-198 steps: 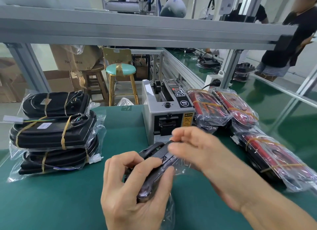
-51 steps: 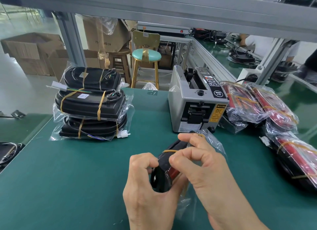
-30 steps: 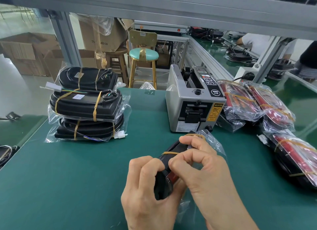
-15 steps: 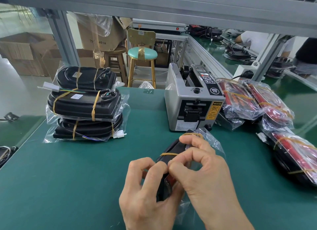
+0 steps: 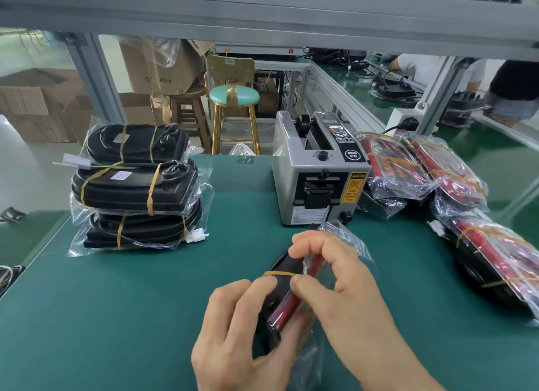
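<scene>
Band's on now: 6.6 s back none showed on the lamp unit point(image 5: 284, 306); a tan rubber band point(image 5: 279, 273) now crosses it.

The unit is held between your hands. Its long axis runs from your left palm out toward the tape dispenser point(image 5: 318, 180) beyond your fingertips, far end canted slightly right. The band sits square across that axis, so I'd shift it along the axis, not sideways.

Your left hand point(image 5: 233, 338) curls round the near end, one fingertip on the band. Your right hand point(image 5: 350, 297) comes in from the right: thumb pinching at the band, forefinger hooked over the far end. Both hands are equally near the band.

Housing is hard glossy black, with a smooth red lens strip along its right edge. The clear bag point(image 5: 355, 244) is thin and crinkly, loose past your right fingers, so it's likely to bunch under the band.

Banded black units point(image 5: 134, 186) are stacked well left of your left hand.
</scene>
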The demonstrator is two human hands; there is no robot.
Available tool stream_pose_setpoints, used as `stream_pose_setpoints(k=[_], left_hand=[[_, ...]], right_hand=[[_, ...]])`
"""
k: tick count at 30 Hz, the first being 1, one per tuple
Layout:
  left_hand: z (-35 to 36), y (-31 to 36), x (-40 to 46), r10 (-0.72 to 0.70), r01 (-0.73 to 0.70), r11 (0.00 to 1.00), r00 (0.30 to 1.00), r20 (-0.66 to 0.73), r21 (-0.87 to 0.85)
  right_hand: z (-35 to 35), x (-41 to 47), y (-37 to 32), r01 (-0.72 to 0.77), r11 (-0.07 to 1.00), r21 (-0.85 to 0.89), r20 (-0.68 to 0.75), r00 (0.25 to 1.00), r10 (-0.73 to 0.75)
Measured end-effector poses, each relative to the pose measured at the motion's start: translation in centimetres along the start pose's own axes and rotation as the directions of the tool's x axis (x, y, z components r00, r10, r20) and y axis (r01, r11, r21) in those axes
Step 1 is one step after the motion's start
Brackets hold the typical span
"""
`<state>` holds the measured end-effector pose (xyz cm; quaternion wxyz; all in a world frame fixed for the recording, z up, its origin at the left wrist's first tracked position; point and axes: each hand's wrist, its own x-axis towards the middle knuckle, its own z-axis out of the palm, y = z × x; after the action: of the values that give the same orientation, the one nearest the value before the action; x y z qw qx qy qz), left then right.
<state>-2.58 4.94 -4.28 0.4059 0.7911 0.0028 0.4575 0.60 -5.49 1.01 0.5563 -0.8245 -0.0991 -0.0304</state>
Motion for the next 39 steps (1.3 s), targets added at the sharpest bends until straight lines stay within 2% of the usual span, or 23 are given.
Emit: stream_pose_setpoints(k=[2, 3, 5, 6, 7, 9, 10, 12, 16, 19, 21, 23, 25, 27, 28, 31, 34, 36, 38, 39], left_hand=[[-0.3, -0.6, 0.0, 0.013, -0.016, 0.999, 0.998, 0.063, 0.038], [-0.5, -0.9, 0.1, 0.023, -0.027, 0.999, 0.996, 0.086, 0.042], [-1.2, -1.2, 0.8, 0.036, -0.040, 0.998, 0.992, 0.119, 0.037], [-1.7, -1.4, 1.2, 0.040, -0.044, 0.999, 0.989, 0.140, 0.029], [-2.1, -1.6, 1.7, 0.040, -0.043, 0.999, 0.984, 0.175, 0.014], [-3.2, -2.1, 2.9, 0.029, -0.022, 0.999, 0.964, 0.265, -0.029], [-3.7, -2.2, 3.6, 0.011, 0.002, 0.999, 0.951, 0.310, -0.042], [-4.1, -1.8, 5.0, -0.049, 0.031, 0.998, 0.915, 0.400, 0.050], [-1.5, 1.6, 6.7, -0.103, -0.055, 0.964, 0.827, 0.552, 0.261], [0.2, 3.3, 6.5, -0.163, -0.089, 0.919, 0.802, 0.575, 0.385], [0.5, 3.6, 6.4, -0.206, -0.055, 0.909, 0.802, 0.560, 0.413], [0.1, 3.5, 6.1, -0.209, -0.024, 0.919, 0.817, 0.538, 0.393], [-0.1, 3.2, 5.6, -0.121, -0.116, 0.925, 0.815, 0.567, 0.363], [-0.2, 3.4, 5.4, -0.047, -0.178, 0.926, 0.819, 0.572, 0.332], [-0.2, 3.6, 5.3, -0.037, -0.178, 0.931, 0.821, 0.570, 0.318], [-0.2, 3.8, 5.1, -0.018, -0.179, 0.940, 0.823, 0.567, 0.290], [-0.1, 3.5, 5.1, 0.031, -0.234, 0.930, 0.819, 0.573, 0.283], [0.1, 3.2, 5.2, 0.084, -0.279, 0.926, 0.807, 0.585, 0.252], [0.4, 3.1, 5.2, 0.150, -0.341, 0.914, 0.787, 0.598, 0.220], [0.6, 3.1, 5.2, 0.172, -0.362, 0.908, 0.782, 0.599, 0.212]], right_hand=[[-1.5, 0.6, 0.3, 0.047, 0.998, 0.029, 0.102, 0.994, -0.050], [-2.7, 1.2, 0.5, 0.086, 0.996, -0.013, 0.185, 0.979, -0.082], [-5.5, 3.2, 1.4, 0.223, 0.932, -0.285, 0.326, 0.937, -0.124], [-6.6, 4.3, 1.9, 0.261, 0.876, -0.407, 0.371, 0.923, -0.102], [-7.6, 5.2, 2.3, 0.241, 0.860, -0.450, 0.403, 0.914, -0.045], [-8.3, 6.3, 2.9, 0.097, 0.943, -0.319, 0.439, 0.897, 0.056], [-8.3, 6.5, 3.2, 0.068, 0.969, -0.237, 0.448, 0.893, 0.046], [-8.0, 6.6, 3.7, 0.132, 0.978, -0.158, 0.403, 0.913, -0.058], [-7.4, 6.0, 4.2, 0.218, 0.976, 0.015, 0.285, 0.935, -0.213], [-7.5, 5.0, 4.5, 0.226, 0.966, 0.127, 0.231, 0.940, -0.251], [-7.8, 3.8, 5.0, 0.290, 0.940, 0.177, 0.165, 0.933, -0.319], [-8.0, 2.3, 5.7, 0.442, 0.891, 0.109, 0.131, 0.882, -0.453], [-8.1, 0.9, 6.4, 0.617, 0.786, -0.041, 0.146, 0.782, -0.606], [-8.2, 0.2, 7.0, 0.702, 0.696, -0.152, 0.168, 0.712, -0.681], [-8.3, 0.1, 7.2, 0.712, 0.677, -0.188, 0.176, 0.702, -0.690], [-8.5, 0.0, 7.0, 0.658, 0.717, -0.230, 0.245, 0.752, -0.612], [-9.0, 0.3, 5.1, 0.426, 0.900, -0.093, 0.282, 0.878, -0.387], [-9.1, 1.0, 3.5, 0.297, 0.953, -0.060, 0.227, 0.934, -0.277], [-8.7, 2.0, 2.1, 0.273, 0.939, -0.210, 0.173, 0.955, -0.240], [-8.4, 2.4, 1.4, 0.274, 0.912, -0.305, 0.190, 0.956, -0.224]])
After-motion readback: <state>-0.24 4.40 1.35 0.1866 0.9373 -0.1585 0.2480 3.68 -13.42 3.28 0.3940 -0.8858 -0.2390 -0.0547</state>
